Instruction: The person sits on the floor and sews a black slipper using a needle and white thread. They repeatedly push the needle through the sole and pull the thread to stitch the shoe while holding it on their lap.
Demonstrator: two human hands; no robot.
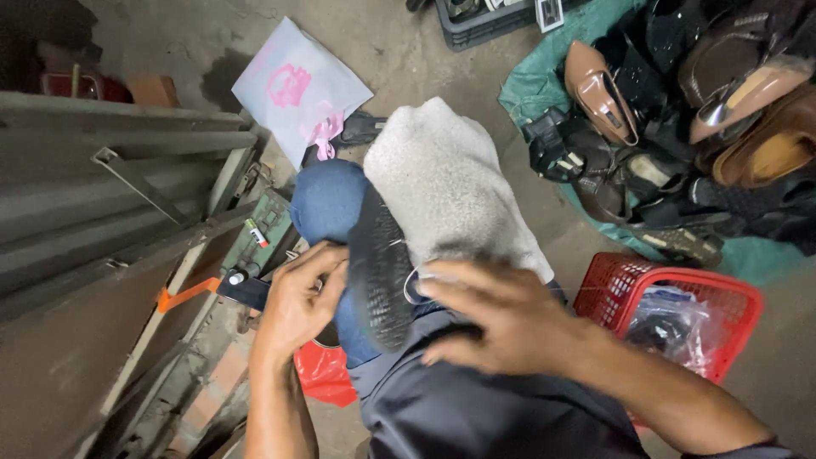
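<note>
Nearest the lens: right hand [501,314], blurred, fingers spread and flat across the lap, fingertips at the inner edge of a black shoe sole [380,268]; whether anything is pinched there cannot be told. Left hand [299,297] opposite, fingers curled against the sole's left edge, pressing it rather than enclosing it.

Black shoe sole: tread side up, standing on edge between the two hands, resting on a blue-clad knee [327,200], thin pale thread [410,280] looping at its right rim.

Grey-white fleecy cloth [446,187]: draped over the other thigh, just right of the sole, touching it.

Dark trousers [459,408]: filling the lower centre, under the right forearm.

Left margin: grey metal frame and boards [110,187], a green metal box [263,225] with a small dark tool [242,287] lying beside the left wrist, an orange strap [183,293] running off it.

Below the left wrist: red plastic bag [325,374] on the concrete floor [408,51].

Upper centre: white plastic bag with pink print [297,85], flat on the floor.

Right: red mesh basket [633,280] holding a clear bag with dark contents, near the right forearm.

Upper right: heap of brown and black shoes [680,110] on a green tarpaulin [531,85], well apart from both hands.
</note>
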